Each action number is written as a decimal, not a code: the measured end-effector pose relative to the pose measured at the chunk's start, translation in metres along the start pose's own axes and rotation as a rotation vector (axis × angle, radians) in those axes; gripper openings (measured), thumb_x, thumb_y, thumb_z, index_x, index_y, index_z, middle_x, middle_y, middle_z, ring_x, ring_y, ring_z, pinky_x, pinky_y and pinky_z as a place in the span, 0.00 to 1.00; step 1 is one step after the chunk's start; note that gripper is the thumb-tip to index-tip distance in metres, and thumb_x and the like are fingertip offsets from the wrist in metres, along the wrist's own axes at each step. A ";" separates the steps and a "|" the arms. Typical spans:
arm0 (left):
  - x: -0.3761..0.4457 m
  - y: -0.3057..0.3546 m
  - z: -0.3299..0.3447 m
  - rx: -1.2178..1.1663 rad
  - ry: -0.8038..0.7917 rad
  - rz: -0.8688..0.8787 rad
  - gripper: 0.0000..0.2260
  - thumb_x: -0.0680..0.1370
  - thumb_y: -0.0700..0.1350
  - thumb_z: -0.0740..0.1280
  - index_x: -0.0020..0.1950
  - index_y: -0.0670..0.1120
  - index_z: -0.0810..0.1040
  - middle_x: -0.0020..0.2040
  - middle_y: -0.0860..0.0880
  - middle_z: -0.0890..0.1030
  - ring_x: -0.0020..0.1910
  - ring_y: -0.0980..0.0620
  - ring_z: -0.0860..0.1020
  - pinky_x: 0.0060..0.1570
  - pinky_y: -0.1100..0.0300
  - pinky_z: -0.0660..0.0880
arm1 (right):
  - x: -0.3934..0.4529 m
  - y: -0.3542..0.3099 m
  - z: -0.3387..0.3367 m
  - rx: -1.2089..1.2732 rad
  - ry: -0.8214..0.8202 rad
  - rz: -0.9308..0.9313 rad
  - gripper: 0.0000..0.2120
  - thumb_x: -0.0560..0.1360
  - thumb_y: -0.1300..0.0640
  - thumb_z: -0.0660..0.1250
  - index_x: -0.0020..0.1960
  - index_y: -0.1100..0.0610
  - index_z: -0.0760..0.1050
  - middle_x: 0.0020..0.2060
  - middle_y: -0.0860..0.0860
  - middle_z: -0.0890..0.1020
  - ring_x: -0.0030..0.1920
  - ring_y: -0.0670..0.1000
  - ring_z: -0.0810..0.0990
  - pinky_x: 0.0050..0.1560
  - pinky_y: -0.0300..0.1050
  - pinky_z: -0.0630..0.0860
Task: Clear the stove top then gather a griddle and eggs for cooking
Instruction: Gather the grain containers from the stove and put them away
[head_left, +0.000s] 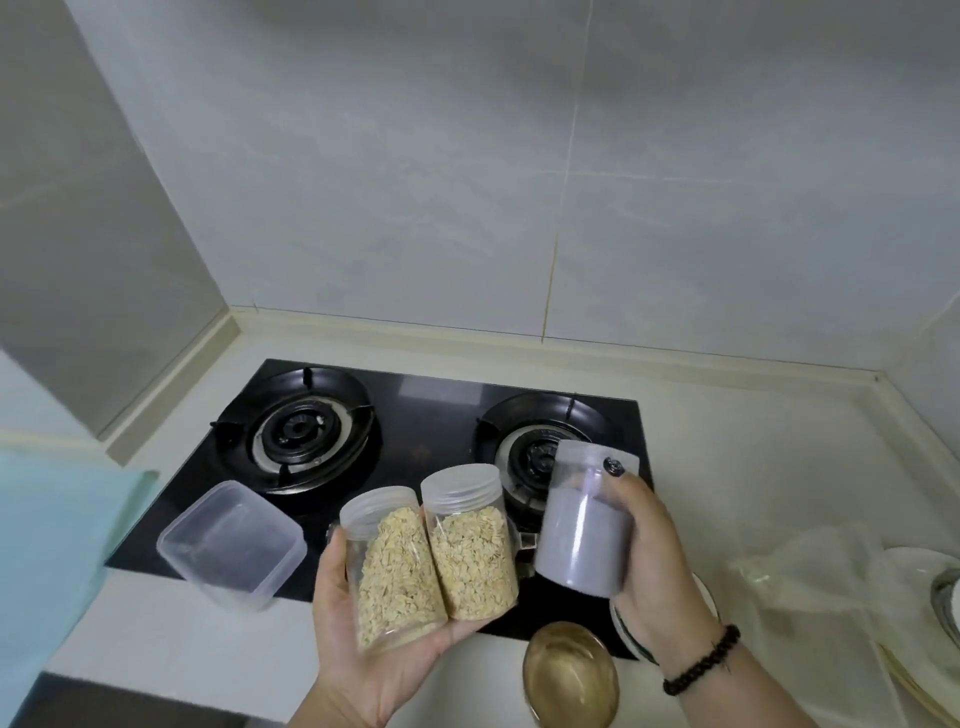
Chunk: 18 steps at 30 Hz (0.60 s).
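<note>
Your left hand (379, 644) cradles two oat jars (431, 551) above the stove (415, 431); your right hand (654, 561) grips a purple jar (584, 525).

Soft, even, dimmish indoor light; wide-angle bending at the edges, slight overall blur, faint glare on the stove top (415, 415).

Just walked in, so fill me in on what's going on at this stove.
A person is clearing the stove top. The left hand cradles two jars of oats side by side, and the right hand grips a jar of purple powder, all lifted above the hob. An empty clear plastic container still sits at the stove's front left corner, and a gold bowl sits at the front edge. No griddle or eggs are in view yet.
</note>
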<state>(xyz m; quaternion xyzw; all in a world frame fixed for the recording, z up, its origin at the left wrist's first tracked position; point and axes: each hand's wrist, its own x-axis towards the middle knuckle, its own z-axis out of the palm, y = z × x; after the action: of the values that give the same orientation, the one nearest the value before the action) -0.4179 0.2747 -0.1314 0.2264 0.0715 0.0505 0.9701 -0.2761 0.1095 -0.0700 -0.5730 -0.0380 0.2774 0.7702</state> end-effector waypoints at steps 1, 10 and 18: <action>-0.008 0.004 -0.005 -0.016 -0.004 -0.023 0.39 0.75 0.73 0.43 0.75 0.47 0.41 0.76 0.39 0.41 0.77 0.37 0.39 0.72 0.33 0.39 | -0.004 0.007 0.010 0.014 -0.039 0.053 0.26 0.63 0.45 0.70 0.55 0.60 0.77 0.42 0.58 0.82 0.39 0.55 0.82 0.35 0.49 0.78; -0.142 0.056 -0.039 0.003 0.032 0.292 0.37 0.74 0.73 0.37 0.74 0.49 0.41 0.75 0.41 0.39 0.75 0.39 0.37 0.70 0.33 0.34 | -0.046 0.064 0.138 -0.091 -0.322 0.189 0.31 0.63 0.43 0.68 0.57 0.64 0.76 0.44 0.60 0.83 0.42 0.54 0.83 0.40 0.48 0.80; -0.323 0.117 -0.016 -0.245 0.436 0.508 0.38 0.51 0.58 0.81 0.56 0.41 0.83 0.63 0.33 0.77 0.59 0.28 0.76 0.58 0.24 0.64 | -0.146 0.138 0.278 -0.147 -0.589 0.290 0.35 0.61 0.43 0.71 0.60 0.66 0.76 0.54 0.67 0.80 0.54 0.64 0.80 0.53 0.59 0.77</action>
<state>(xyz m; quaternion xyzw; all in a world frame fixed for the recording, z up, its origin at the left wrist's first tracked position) -0.7460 0.3440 -0.0563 0.1029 0.2115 0.3455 0.9084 -0.5566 0.3063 -0.0620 -0.5217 -0.1969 0.5345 0.6351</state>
